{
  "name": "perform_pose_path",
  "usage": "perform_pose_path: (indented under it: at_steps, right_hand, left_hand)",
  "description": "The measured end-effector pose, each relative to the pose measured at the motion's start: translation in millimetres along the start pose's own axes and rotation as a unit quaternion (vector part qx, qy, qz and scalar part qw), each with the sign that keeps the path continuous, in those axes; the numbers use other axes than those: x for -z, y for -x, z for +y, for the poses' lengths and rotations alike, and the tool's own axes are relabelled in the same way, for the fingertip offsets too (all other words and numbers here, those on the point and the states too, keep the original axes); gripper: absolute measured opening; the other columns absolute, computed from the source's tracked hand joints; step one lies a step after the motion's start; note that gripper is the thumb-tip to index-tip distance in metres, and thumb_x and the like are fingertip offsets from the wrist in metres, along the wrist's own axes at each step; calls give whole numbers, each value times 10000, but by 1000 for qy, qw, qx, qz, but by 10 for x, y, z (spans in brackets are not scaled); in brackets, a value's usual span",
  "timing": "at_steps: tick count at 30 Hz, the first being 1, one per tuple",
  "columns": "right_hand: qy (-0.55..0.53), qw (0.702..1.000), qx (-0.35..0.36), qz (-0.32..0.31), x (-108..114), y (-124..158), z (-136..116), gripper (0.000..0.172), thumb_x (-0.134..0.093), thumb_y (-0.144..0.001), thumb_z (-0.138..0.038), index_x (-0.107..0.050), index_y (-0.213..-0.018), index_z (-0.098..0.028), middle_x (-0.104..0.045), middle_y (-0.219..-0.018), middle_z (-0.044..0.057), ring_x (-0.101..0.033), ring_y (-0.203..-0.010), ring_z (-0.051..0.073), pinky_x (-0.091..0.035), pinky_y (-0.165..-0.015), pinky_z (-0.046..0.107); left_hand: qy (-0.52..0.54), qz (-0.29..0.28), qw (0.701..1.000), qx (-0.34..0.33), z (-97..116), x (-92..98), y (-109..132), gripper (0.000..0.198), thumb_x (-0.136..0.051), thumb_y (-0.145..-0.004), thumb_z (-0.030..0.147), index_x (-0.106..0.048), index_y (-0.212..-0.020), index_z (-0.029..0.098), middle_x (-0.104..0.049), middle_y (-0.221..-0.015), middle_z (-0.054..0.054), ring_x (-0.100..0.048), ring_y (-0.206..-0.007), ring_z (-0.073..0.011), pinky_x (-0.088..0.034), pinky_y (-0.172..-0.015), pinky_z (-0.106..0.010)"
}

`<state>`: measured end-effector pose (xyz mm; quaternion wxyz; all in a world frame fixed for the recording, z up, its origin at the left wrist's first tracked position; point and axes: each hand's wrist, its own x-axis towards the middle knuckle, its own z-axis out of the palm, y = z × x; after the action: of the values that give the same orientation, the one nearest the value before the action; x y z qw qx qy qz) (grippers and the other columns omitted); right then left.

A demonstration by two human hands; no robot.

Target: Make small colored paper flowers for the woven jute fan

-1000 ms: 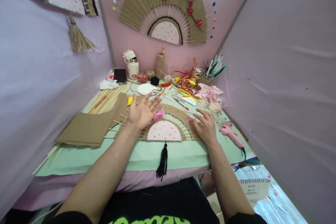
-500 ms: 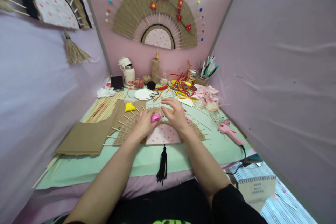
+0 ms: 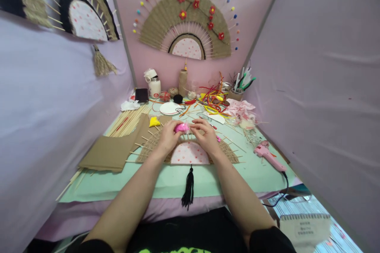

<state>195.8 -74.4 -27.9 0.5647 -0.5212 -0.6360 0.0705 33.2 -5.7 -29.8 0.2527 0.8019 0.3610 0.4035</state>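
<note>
My left hand point(image 3: 169, 137) is closed around a small clear packet of bright pink modelling clay point(image 3: 181, 127). The fingers of my right hand point(image 3: 205, 134) pinch the packet's clear plastic at its right end. Both hands are above a woven half-round fan point(image 3: 148, 146) with thin sticks poking out of its edge. A white half-circle with pink dots point(image 3: 190, 153) forms the fan's centre, and a black tassel point(image 3: 188, 189) hangs from its lower edge. Some pink pieces point(image 3: 218, 138) lie by my right wrist. My forearms hide parts of the woven band.
Left of the fan are folded brown cardboard point(image 3: 102, 153), bamboo sticks point(image 3: 126, 120) and a yellow clay packet point(image 3: 154, 121). A pink glue gun point(image 3: 270, 157) with a cord lies at right. Behind are a white disc point(image 3: 170, 108), coloured pipe cleaners point(image 3: 213, 101) and a bottle point(image 3: 154, 87).
My right hand has come down from above the packet and its fingers now meet the plastic. The pink packet shows more fully in my left hand. The view has shifted slightly.
</note>
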Motion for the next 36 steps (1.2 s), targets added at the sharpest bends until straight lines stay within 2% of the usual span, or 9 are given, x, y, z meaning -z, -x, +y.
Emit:
perform_pose_path:
  at_steps: [6, 13, 15, 20, 28, 36]
  right_hand:
    - [23, 1000, 8, -15, -19, 19, 34, 160, -594, -862, -279, -740, -921, -251, -666, -1062, 74, -608, -1023, 205, -477, -947, 405]
    - [124, 991, 43, -40, -24, 47, 73, 192, -541, -853, -205, -727, -891, -232, -651, -1093, 93, -583, -1051, 235, -468, -963, 447]
    - [106, 993, 29, -46, -31, 54, 66, 186, -544, -849, -213, -727, -881, -229, -648, -1103, 93, -589, -1054, 231, -488, -947, 435]
    - [7, 998, -20, -65, -35, 55, 52, 172, -573, -831, -237, -727, -909, -226, -623, -1154, 94, -613, -1042, 196, -574, -766, 309]
    - [4, 997, -24, -74, -25, 38, 33, 104, -625, -800, -219, -713, -854, -217, -633, -1149, 91, -607, -1044, 191, -565, -792, 312]
    - [2, 997, -41, -68, -55, 61, -62, 29, -605, -750, -179, -628, -736, -189, -616, -1180, 103, -589, -1091, 204, -559, -798, 314]
  left_hand:
    - [-51, -5, 998, -29, 73, 34, 31, 282, -606, -757, 150, -640, -1034, 194, -624, -1032, -85, -526, -1006, -256, -415, -920, -410]
    - [-67, -6, 997, -42, 89, 46, 46, 301, -554, -768, 109, -643, -1036, 213, -614, -1048, -78, -505, -1058, -262, -404, -960, -432]
    - [-68, -7, 997, -39, 83, 44, 46, 305, -549, -766, 102, -645, -1033, 213, -616, -1045, -79, -505, -1051, -263, -406, -955, -435]
    - [-62, -9, 997, -36, 81, 46, 50, 300, -548, -768, 100, -645, -1029, 212, -613, -1042, -80, -502, -1044, -265, -409, -948, -426]
    - [-70, -18, 997, -42, 107, 46, 58, 274, -553, -790, 122, -641, -1036, 203, -613, -1042, -82, -501, -1029, -261, -409, -931, -412]
    - [-85, -18, 994, -60, 90, 3, 64, 274, -583, -774, 114, -652, -1029, 188, -617, -1003, -74, -507, -983, -242, -417, -891, -378]
